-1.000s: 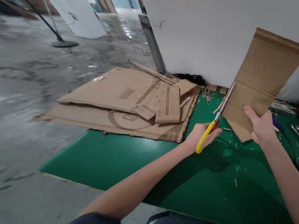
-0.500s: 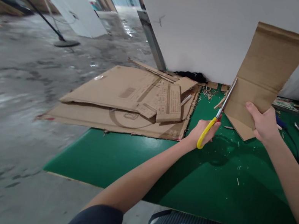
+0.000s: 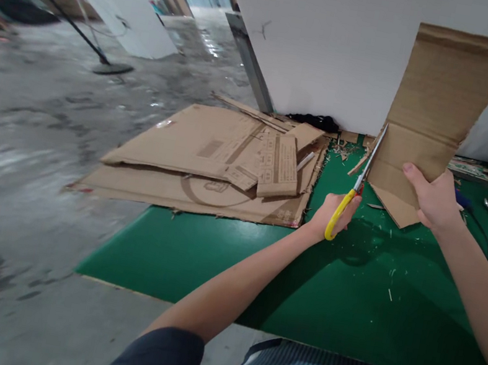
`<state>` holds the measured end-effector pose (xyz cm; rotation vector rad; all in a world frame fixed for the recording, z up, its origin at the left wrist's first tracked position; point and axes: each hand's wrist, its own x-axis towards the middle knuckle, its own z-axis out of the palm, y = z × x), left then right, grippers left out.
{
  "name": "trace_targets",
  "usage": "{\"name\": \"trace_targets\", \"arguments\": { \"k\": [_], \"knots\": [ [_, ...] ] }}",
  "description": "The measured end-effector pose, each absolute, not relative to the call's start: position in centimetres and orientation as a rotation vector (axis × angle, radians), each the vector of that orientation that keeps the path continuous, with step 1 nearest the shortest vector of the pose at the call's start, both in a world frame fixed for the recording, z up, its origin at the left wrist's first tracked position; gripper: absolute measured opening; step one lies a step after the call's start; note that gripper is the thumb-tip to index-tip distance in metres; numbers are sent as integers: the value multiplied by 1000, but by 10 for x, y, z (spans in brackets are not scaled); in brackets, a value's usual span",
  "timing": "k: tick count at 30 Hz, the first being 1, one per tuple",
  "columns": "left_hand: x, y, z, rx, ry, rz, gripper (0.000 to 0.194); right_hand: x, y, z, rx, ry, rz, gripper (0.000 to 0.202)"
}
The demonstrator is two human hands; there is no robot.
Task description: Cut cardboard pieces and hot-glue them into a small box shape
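Scissors (image 3: 357,187) at the left edge of the card (image 3: 447,99): trimming, seemingly.
The left hand (image 3: 329,213) is curled round the handles; the right hand (image 3: 435,200) clasps the card upright over the table (image 3: 193,255), thumb in front. The next snip calls for steady card, blades on line.

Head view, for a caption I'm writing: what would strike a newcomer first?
Probably the yellow-handled scissors in the left hand, angled up along the left edge of a cardboard piece that the right hand holds. Next, large cardboard sheets at left on the green table.
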<state>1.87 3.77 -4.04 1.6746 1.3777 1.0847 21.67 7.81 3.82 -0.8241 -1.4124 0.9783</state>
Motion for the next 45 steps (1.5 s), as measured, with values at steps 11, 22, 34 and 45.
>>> {"name": "trace_targets", "arguments": {
  "k": [11,22,34,45],
  "knots": [
    [35,29,-40,1222,1050,1291,66,228,85,40,-863,-1473,956,66],
    [33,28,-41,1153,930,1315,73,223,73,40,-854,-1454,1095,47],
    [34,30,-46,1310,1114,1255,60,223,70,41,-865,-1471,1083,55],
    [37,26,-35,1327,1234,1177,54,226,77,34,-865,-1434,1156,48]
  ]
}}
